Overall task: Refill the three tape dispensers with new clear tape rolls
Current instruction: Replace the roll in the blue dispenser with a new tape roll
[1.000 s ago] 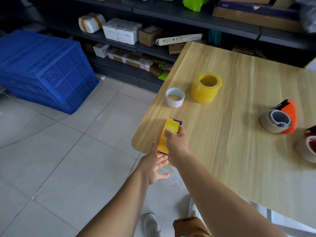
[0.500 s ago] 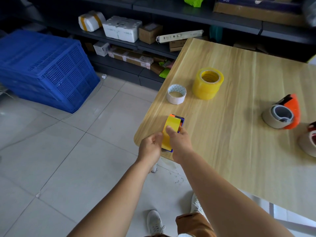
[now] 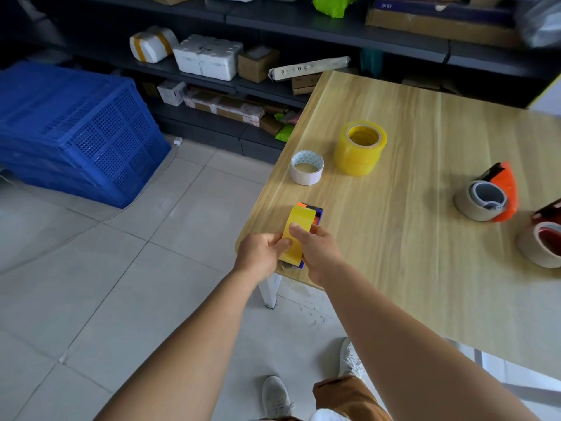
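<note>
A blue tape dispenser (image 3: 317, 213) loaded with a yellowish clear tape roll (image 3: 297, 232) stands on edge at the near left corner of the wooden table (image 3: 394, 238). My right hand (image 3: 317, 253) grips it from the right, thumb on the roll. My left hand (image 3: 262, 253) pinches the roll's left side. A stack of new clear tape rolls (image 3: 360, 148) stands further back. An orange dispenser (image 3: 488, 199) with a near-empty core lies at the right, and a red dispenser (image 3: 543, 238) sits at the right edge.
An empty white cardboard core (image 3: 307, 167) lies left of the stacked rolls. Blue plastic crates (image 3: 76, 129) are stacked on the tiled floor at left. Dark shelves (image 3: 273, 50) with boxes and packages run behind the table.
My left hand rose from below the table edge, where it was open, and now pinches the tape roll. My right hand kept its hold on the dispenser.
</note>
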### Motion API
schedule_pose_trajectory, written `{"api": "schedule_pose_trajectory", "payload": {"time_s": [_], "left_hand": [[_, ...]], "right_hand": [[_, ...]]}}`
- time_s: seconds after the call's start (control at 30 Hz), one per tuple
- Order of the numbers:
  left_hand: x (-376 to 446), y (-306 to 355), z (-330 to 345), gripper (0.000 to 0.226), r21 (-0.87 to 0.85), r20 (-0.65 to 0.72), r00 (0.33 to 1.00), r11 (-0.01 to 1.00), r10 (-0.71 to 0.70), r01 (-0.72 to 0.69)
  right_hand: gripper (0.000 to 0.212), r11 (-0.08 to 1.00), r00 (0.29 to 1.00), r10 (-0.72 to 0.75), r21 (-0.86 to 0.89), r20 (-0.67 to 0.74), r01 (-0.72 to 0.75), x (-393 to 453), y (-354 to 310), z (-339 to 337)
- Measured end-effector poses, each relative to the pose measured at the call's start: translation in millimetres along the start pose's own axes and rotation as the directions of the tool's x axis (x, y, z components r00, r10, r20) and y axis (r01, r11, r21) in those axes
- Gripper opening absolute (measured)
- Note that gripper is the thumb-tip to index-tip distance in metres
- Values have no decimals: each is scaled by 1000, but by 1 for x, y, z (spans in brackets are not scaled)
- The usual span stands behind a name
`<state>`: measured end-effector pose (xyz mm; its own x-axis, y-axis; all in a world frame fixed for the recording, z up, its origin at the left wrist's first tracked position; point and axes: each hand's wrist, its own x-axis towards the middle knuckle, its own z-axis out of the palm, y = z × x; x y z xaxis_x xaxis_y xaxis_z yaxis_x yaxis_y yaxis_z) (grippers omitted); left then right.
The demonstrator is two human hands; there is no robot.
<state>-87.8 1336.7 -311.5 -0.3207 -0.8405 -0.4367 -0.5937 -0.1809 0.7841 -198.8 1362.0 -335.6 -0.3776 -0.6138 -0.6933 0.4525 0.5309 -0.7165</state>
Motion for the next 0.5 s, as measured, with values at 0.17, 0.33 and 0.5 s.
{"api": "schedule_pose_trajectory", "payload": {"time_s": [0.17,0.33,0.5], "left_hand": [[3,4,-2,26,186,-9,1000,982,-7,9],[-2,14,-3,31,427,10,996,900,90,-86],[-4,36,4,70,680,80,945,676,318,-285]], "right_hand": [[53,997,1000,-22,-68,-12,21,0,-1,6],[44,959,992,-120,-265,-49,103,-12,-10,0],[59,655,913,-408,-691,18,306,-26,-28,-31]]}}
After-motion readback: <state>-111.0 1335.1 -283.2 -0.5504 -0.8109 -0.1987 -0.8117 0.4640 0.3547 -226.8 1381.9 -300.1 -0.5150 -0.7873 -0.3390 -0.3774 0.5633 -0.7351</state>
